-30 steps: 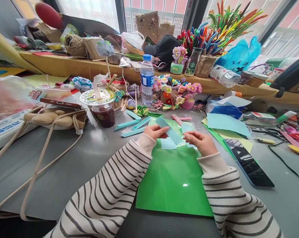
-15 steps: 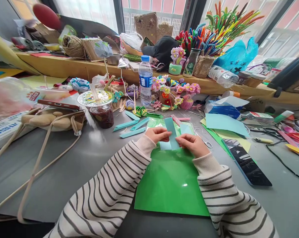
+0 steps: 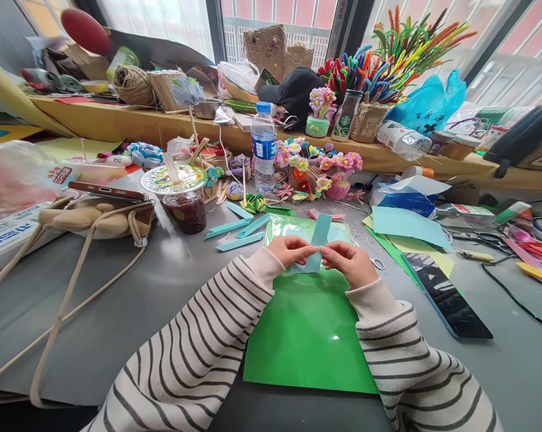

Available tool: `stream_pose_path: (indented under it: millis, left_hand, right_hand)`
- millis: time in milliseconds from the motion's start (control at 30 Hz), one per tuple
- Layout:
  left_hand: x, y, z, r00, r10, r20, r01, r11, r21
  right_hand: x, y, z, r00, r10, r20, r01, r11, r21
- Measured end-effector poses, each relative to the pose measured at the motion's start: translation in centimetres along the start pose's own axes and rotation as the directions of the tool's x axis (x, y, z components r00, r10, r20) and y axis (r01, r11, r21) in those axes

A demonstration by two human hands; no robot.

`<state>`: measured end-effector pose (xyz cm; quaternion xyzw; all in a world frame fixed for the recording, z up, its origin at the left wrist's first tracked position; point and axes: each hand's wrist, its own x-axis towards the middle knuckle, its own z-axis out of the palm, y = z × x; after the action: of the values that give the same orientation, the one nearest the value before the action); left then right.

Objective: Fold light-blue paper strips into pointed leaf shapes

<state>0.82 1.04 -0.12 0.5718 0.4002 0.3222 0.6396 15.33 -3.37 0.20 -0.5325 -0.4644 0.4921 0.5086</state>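
In the head view, the left hand (image 3: 293,250) and right hand (image 3: 348,262) pinch 1 light-blue paper strip (image 3: 320,231) between thumbs and fingertips, above the green sheet (image 3: 311,336), with folded blue strips (image 3: 239,227) at 10 o'clock and a phone (image 3: 448,295) at 4 o'clock.

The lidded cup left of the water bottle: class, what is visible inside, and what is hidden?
Through its clear side, the cup shows dark contents. Its printed lid hides most of their top; their middle cannot be seen.
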Motion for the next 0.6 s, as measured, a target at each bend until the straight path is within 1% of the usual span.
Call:
stream_pose_path:
  millis: [67, 133, 233, 300, 367, 467, 600]
  left_hand:
    - [-0.12, 0.00, 0.16, 0.999, 0.012, 0.046, -0.015, 0.998, 0.055]
    - [-0.21, 0.01, 0.30, 0.995, -0.003, 0.102, -0.006, 0.996, 0.084]
    - [-0.27, -0.01, 0.40, 0.984, -0.057, 0.167, 0.045, 0.996, 0.074]
    - [-0.28, -0.06, 0.37, 0.979, -0.063, 0.195, 0.047, 0.995, 0.086]
    - [-0.28, -0.12, 0.27, 0.978, -0.042, 0.203, 0.015, 0.991, 0.133]
    - [-0.30, -0.11, 0.09, 0.980, 0.011, 0.199, -0.059, 0.970, 0.235]
    - [-0.32, -0.02, -0.01, 0.973, 0.038, 0.227, -0.103, 0.954, 0.281]
  right_hand:
    - [0.08, 0.15, 0.15, 0.999, 0.033, -0.039, -0.029, 0.994, 0.107]
    - [0.20, 0.26, 0.24, 0.998, 0.059, -0.038, -0.051, 0.982, 0.181]
    - [0.43, 0.37, 0.29, 0.994, 0.103, -0.044, -0.091, 0.972, 0.216]
    - [0.56, 0.44, 0.30, 0.989, 0.129, -0.074, -0.109, 0.967, 0.231]
    - [0.63, 0.52, 0.32, 0.984, 0.149, -0.094, -0.120, 0.958, 0.260]
    - [0.64, 0.67, 0.37, 0.983, 0.170, -0.067, -0.145, 0.949, 0.278]
    - [0.60, 0.80, 0.56, 0.983, 0.176, -0.042, -0.157, 0.946, 0.283]
